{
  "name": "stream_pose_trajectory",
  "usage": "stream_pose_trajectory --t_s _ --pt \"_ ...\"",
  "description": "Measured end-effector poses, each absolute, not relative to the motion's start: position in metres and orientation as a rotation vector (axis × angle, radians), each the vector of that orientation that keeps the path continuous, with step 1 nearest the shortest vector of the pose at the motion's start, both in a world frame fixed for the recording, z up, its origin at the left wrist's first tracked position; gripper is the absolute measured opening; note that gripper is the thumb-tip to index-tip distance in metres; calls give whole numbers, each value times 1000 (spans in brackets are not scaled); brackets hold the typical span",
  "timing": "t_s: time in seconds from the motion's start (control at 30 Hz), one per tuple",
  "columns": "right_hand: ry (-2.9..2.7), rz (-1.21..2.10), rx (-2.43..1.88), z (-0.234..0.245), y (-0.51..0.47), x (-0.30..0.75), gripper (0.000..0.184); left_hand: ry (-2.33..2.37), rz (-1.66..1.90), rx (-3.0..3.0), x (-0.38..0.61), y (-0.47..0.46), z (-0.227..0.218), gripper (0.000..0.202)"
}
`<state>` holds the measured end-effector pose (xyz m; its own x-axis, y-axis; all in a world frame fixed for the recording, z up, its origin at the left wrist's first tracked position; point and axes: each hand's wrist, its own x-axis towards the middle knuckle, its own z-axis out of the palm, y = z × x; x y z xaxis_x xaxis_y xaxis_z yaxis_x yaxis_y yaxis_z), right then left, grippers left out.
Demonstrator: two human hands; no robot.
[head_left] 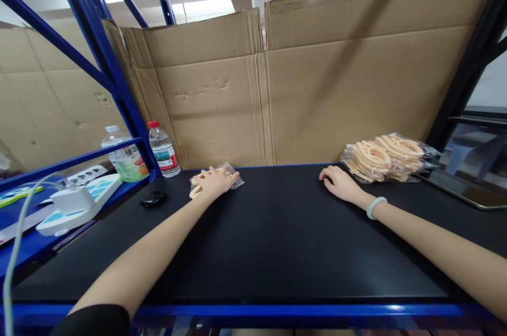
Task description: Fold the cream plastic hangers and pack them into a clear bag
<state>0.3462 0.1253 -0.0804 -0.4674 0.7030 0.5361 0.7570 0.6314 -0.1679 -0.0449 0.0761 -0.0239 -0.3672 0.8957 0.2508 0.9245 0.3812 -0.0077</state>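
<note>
My left hand [216, 180] lies flat, fingers stretched out, on top of a small clear plastic bag with a peach-coloured piece inside [236, 182], at the back left of the black table [269, 241]. My right hand [338, 183] rests on the table farther right, fingers loosely curled down with nothing in them, a pale bead bracelet on its wrist. Just right of that hand sits a stack of clear bags with peach curved pieces [386, 157].
Cardboard sheets [301, 87] wall off the back. Two water bottles [163, 149] stand at the back left by a blue rack post. A black mouse-like object [153, 199] lies on the table. A power strip with a charger [75, 204] sits left; a metal tray [467, 188] right.
</note>
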Motion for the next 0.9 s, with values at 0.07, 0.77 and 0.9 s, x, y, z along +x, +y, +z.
stream_pose_trajectory --t_s 0.07,0.77,0.9 --pt "-2286 -118 -1132 -81 125 347 17 -2500 -201 -1565 -38 81 -22 77" --pt "-2289 -97 -1092 -81 121 347 16 -1725 67 -2602 -125 51 6 61" --pt "-2290 -100 -1089 -83 122 348 16 -1836 14 -2515 -118 41 -3 62"
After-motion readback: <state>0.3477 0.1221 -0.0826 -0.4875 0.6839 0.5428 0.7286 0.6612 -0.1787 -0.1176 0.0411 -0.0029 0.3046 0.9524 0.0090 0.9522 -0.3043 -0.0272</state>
